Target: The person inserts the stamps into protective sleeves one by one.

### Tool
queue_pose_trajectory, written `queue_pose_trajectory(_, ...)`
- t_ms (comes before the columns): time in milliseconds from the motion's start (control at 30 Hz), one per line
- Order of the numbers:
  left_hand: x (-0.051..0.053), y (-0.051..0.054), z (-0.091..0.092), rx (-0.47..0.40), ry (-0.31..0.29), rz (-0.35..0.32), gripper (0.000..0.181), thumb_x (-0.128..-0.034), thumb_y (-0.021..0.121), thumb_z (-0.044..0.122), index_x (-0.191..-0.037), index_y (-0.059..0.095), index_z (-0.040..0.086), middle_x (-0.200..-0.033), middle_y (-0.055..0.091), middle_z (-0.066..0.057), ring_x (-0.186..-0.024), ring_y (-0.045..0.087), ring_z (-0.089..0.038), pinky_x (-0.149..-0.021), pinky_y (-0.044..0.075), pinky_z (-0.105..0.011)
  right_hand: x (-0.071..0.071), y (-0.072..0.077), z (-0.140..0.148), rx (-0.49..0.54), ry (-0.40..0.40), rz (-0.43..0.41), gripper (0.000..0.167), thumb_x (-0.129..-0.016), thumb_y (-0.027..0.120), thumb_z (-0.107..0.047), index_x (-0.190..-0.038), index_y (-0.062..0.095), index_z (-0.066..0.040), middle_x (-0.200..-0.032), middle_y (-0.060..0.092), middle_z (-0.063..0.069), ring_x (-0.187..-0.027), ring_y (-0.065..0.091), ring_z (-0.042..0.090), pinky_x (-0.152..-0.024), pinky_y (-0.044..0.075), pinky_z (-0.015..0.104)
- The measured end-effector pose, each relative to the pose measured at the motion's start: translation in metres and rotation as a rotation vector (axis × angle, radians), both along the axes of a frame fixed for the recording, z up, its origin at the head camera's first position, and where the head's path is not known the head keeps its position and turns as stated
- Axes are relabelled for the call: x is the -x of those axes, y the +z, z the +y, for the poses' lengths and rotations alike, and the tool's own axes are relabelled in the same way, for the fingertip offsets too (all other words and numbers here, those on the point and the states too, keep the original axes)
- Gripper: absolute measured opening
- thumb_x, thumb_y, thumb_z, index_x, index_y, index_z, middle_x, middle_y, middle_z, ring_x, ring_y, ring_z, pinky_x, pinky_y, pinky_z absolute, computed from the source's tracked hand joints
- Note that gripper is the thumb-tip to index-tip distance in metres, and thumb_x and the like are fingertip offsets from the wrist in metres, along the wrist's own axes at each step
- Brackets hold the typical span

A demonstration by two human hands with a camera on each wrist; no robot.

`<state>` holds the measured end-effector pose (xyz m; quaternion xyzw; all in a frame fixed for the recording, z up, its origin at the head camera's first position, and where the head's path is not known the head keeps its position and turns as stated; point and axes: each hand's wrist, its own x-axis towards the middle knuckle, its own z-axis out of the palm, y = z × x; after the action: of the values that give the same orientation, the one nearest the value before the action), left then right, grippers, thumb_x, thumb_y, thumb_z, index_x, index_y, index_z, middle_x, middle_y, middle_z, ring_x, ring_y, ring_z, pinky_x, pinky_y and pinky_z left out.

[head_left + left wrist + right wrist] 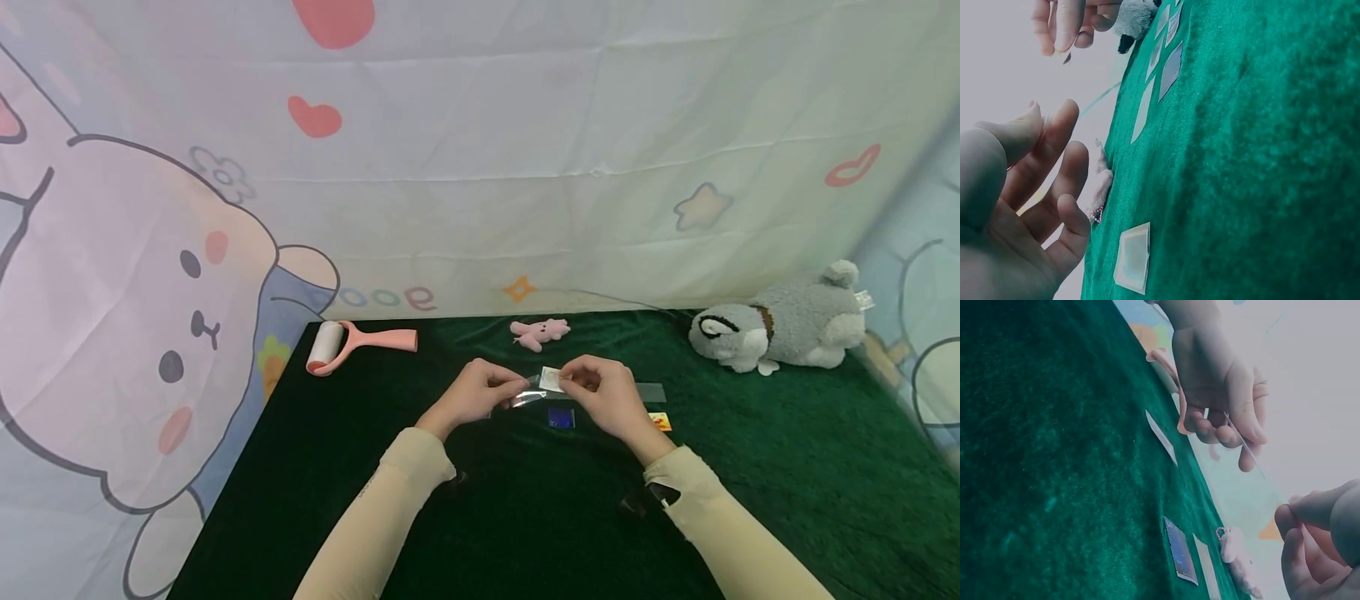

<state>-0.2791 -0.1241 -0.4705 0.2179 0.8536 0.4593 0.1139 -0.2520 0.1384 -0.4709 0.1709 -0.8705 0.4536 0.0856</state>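
Note:
In the head view both hands meet above the cloth. My left hand [476, 393] pinches a small clear plastic sleeve [529, 398] between thumb and index finger. My right hand [603, 392] pinches a small pale stamp-like paper [550, 379] beside the sleeve; whether the two touch, I cannot tell. Edge-on in the right wrist view, the sleeve shows as a thin line. Below the hands lies a blue stamp [561, 418] with a toothed edge. An orange-yellow stamp [660, 421] is partly hidden by my right wrist. Another small pale piece [1132, 257] lies near my left hand.
Behind the hands lies a translucent strip [651, 392], partly covered. A pink plush toy [540, 333] sits at the cloth's back edge. A lint roller [360, 340] lies back left, a grey plush animal [780, 325] back right. Dark green cloth [540, 533] covers the table.

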Motion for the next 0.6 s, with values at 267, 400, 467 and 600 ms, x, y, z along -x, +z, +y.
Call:
queue_pose_trajectory(267,0.0006,0.0003,0.0009,0.0,0.005,0.026,0.026,-0.1059,0.066,0.033,-0.116,0.081,0.014,-0.085,0.074,0.002,-0.085,0.067,-0.029,-0.073,0.053,-0.035,-0.0004,0.0011,-0.0007,0.005,0.014,-0.025,0.01,-0.099,0.076,-0.015,-0.108,0.076,-0.014,-0.099,0.076,0.003,-0.082,0.063,0.018,-0.076,0.052,0.034)
queue_pose_trajectory(400,0.0009,-0.0001,0.0007,0.003,0.011,0.036,0.027,-0.1058,0.066,0.033,-0.116,0.081,0.012,-0.083,0.073,0.002,-0.082,0.065,-0.028,-0.073,0.053,-0.034,-0.0003,0.001,-0.0005,-0.001,0.036,-0.022,0.01,-0.098,0.076,-0.016,-0.108,0.076,-0.014,-0.098,0.074,0.002,-0.081,0.062,0.018,-0.074,0.052,0.032)
queue_pose_trajectory(467,0.001,0.0006,0.0006,0.001,0.013,0.039,0.028,-0.1056,0.066,0.033,-0.117,0.081,0.011,-0.083,0.072,0.001,-0.082,0.065,-0.03,-0.073,0.053,-0.034,0.0,0.0011,-0.0002,-0.001,0.046,-0.022,0.01,-0.098,0.076,-0.016,-0.108,0.076,-0.014,-0.097,0.074,0.002,-0.08,0.061,0.018,-0.072,0.052,0.031)
queue_pose_trajectory(600,0.0009,0.0016,0.0005,-0.008,0.009,0.04,0.03,-0.1052,0.067,0.033,-0.117,0.08,0.009,-0.082,0.073,0.002,-0.083,0.065,-0.03,-0.075,0.053,-0.033,0.0008,0.001,0.0007,0.004,0.066,-0.035,0.01,-0.098,0.076,-0.016,-0.108,0.076,-0.013,-0.097,0.074,0.002,-0.08,0.061,0.018,-0.072,0.052,0.031)
